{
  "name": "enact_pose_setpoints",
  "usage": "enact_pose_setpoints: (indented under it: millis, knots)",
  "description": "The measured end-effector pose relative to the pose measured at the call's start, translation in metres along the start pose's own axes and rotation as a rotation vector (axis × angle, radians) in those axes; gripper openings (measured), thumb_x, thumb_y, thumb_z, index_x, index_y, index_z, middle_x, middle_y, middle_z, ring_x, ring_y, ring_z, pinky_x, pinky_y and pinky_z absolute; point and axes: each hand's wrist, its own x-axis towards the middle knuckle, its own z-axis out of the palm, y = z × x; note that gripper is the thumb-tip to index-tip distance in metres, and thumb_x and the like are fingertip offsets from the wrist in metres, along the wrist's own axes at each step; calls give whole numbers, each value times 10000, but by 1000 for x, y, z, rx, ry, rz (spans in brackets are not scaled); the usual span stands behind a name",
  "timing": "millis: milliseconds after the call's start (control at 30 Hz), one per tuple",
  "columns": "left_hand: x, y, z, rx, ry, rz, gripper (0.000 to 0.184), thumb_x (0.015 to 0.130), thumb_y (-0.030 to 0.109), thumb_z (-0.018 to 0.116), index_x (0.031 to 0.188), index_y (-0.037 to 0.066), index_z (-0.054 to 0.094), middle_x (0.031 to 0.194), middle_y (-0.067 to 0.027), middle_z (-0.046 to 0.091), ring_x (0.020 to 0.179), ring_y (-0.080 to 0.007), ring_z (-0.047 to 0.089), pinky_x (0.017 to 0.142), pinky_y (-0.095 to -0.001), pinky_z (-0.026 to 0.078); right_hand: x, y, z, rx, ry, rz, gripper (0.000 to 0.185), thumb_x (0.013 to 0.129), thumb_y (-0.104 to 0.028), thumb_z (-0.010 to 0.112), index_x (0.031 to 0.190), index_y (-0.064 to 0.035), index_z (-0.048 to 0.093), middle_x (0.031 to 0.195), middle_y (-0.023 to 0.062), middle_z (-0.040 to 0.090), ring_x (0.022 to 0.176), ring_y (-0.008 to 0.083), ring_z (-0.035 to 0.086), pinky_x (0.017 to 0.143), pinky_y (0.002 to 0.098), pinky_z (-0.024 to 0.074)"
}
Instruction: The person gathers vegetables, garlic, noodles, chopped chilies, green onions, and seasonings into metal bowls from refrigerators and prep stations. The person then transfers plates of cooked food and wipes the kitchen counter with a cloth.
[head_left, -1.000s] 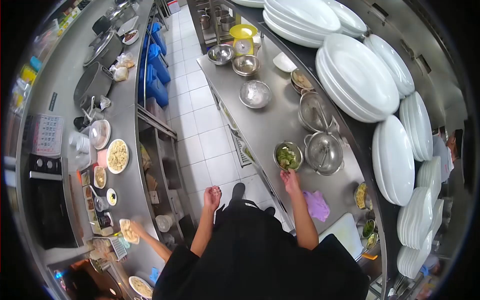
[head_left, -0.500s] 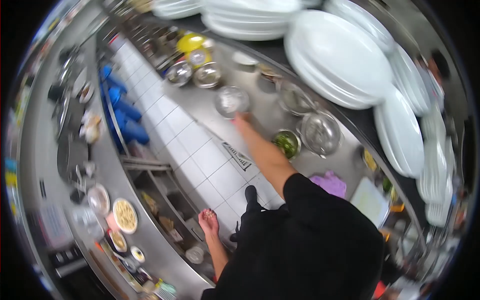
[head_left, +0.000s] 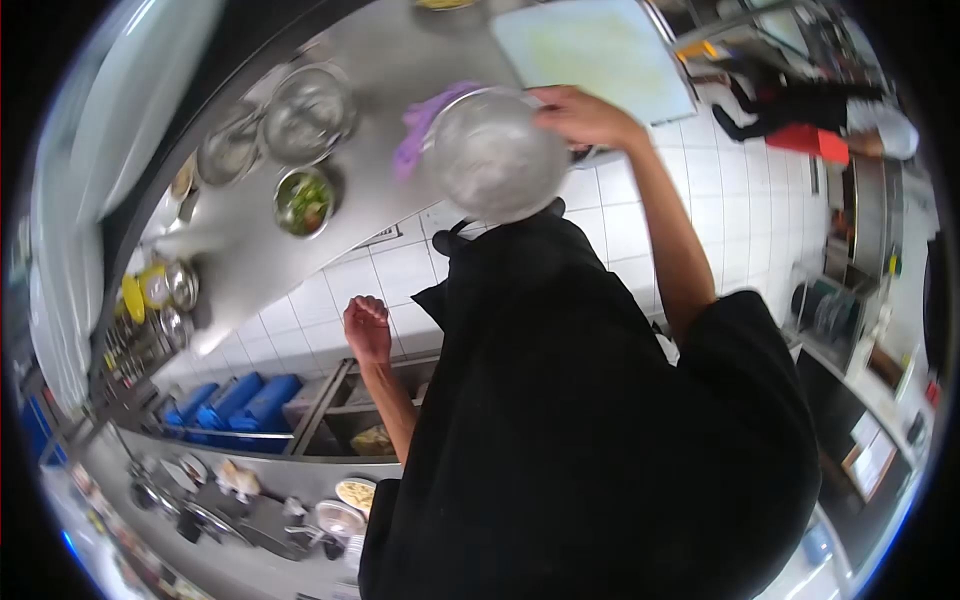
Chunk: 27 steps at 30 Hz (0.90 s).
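Observation:
My right hand (head_left: pixel 585 118) grips the rim of a metal bowl (head_left: pixel 497 155) with something whitish inside, held in front of my body. My left hand (head_left: pixel 367 328) is raised over the floor, its fingers curled in; whatever lies in the palm cannot be made out. Partly behind the held bowl, a purple cloth (head_left: pixel 425 125) lies on the steel counter (head_left: pixel 390 60). To the left stands a small metal bowl (head_left: pixel 304 202) of green leaves, below a larger metal colander (head_left: pixel 307 115).
A white cutting board (head_left: pixel 595 60) is on the counter at the top. Blue bins (head_left: pixel 262 402) stand at the lower left, above a counter with pots and food dishes (head_left: pixel 356 493). At the upper right is another person (head_left: pixel 790 112) in dark clothing.
My right hand has taken the whitish bowl off the counter and carried it toward the cutting board. My view has swung round to the right. My left hand remains curled.

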Motion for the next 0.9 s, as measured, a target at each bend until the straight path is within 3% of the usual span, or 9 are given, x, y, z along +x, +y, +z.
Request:
enact_pose_setpoints:
  millis: [67, 133, 233, 400, 633, 767, 800, 833, 900]
  knots:
    - [19, -13, 38, 78, -36, -98, 277, 1000, 245, 449, 788, 75, 501, 687, -15, 425, 650, -138, 410, 597, -274, 369, -57, 100, -58, 151, 307, 140, 526, 908, -187, 551, 1415, -71, 472, 693, -5, 560, 485, 64, 438, 420, 240, 368]
    - [38, -41, 87, 176, -74, -191, 281, 1002, 248, 445, 782, 77, 489, 683, -16, 419, 644, -138, 402, 590, -273, 362, -133, 163, -105, 292, 551, 176, 366, 896, -191, 538, 1225, -42, 597, 688, -13, 545, 483, 68, 429, 428, 240, 340]
    - [66, -101, 174, 366, -170, -337, 323, 1018, 282, 426, 765, 84, 466, 669, -16, 400, 627, -132, 373, 566, -266, 324, -233, 209, -139, 495, 1001, 336, 253, 872, -191, 503, 1049, -54, 621, 669, -19, 495, 533, 69, 439, 447, 233, 332]
    - [121, -245, 347, 435, -520, -696, 364, 1049, 289, 362, 745, 97, 419, 658, -6, 377, 592, -122, 343, 562, -260, 306, -341, 320, -150, 751, 1298, 403, 235, 870, -171, 492, 1020, -30, 603, 754, 1, 543, 575, 84, 457, 476, 230, 365]
    - [165, -451, 625, 278, -1082, -1124, 402, 1071, 304, 322, 716, 123, 380, 629, 24, 324, 583, -102, 313, 570, -249, 306, -427, 364, -143, 938, 1529, 469, 266, 888, -142, 502, 1101, -5, 583, 779, 25, 539, 553, 99, 485, 455, 253, 407]
    - [248, -538, 717, 828, -1207, -923, 398, 1068, 331, 360, 724, 133, 389, 646, 38, 344, 594, -95, 330, 564, -249, 296, -456, 414, -128, 954, 1638, 413, 250, 913, -142, 515, 1123, -12, 554, 763, 18, 540, 538, 100, 510, 446, 250, 441]
    - [290, -567, 718, 1126, -1256, -703, 393, 1064, 325, 366, 733, 123, 428, 655, 12, 421, 572, -106, 356, 539, -263, 305, -462, 433, -127, 985, 1653, 400, 220, 916, -144, 516, 1094, -18, 548, 755, 16, 532, 540, 101, 514, 444, 255, 444]
    - [347, -589, 713, 1517, -1608, -327, 374, 1040, 315, 405, 751, 88, 470, 658, -34, 466, 556, -140, 393, 532, -300, 342, -466, 451, -125, 1017, 1660, 386, 191, 919, -146, 518, 1064, -24, 542, 747, 14, 524, 542, 103, 517, 441, 260, 448]
    - [447, -636, 669, 2029, -1775, 472, 412, 918, 424, 544, 935, 16, 602, 893, -213, 650, 859, -331, 642, 749, -458, 484, -473, 474, -136, 1153, 1670, 422, 151, 911, -149, 519, 1009, -35, 530, 735, 9, 512, 542, 105, 517, 437, 272, 449]
